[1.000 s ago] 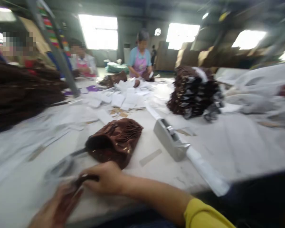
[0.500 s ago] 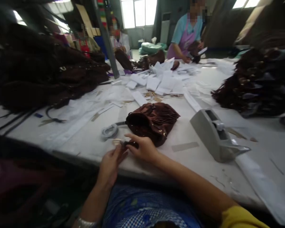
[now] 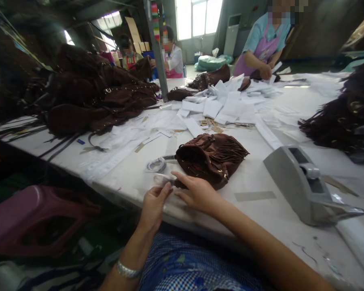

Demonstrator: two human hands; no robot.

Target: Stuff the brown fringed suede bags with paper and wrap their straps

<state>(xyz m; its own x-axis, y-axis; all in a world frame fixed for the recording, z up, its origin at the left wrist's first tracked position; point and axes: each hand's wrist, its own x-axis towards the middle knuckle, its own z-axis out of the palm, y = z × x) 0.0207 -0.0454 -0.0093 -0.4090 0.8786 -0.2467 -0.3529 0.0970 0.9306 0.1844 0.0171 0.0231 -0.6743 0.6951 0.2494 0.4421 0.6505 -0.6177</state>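
Observation:
A dark brown fringed drawstring bag (image 3: 212, 157) lies on its side on the table, its dark mouth facing me. One part of its strap is a pale wrapped coil (image 3: 155, 164) left of the mouth. Nearer me, a second, blurred pale wrapped loop (image 3: 160, 179) is at the strap's end. My left hand (image 3: 153, 206) pinches this end between thumb and fingers. My right hand (image 3: 200, 194) reaches in from the right, just below the bag's mouth. Its index finger and thumb stand on either side of the dark strap; the grip itself is partly hidden.
A grey tape dispenser (image 3: 303, 186) stands at the right. White paper packets (image 3: 221, 105) are heaped beyond the bag. Brown bags are piled left (image 3: 94, 97) and right (image 3: 346, 113). Co-workers stand or sit across the table, one in a purple apron (image 3: 259, 52). A pink stool (image 3: 27, 218) is below left.
My view has swung left, so everything sits further right in the picture. Both hands stay at the strap end; the bag lies as before.

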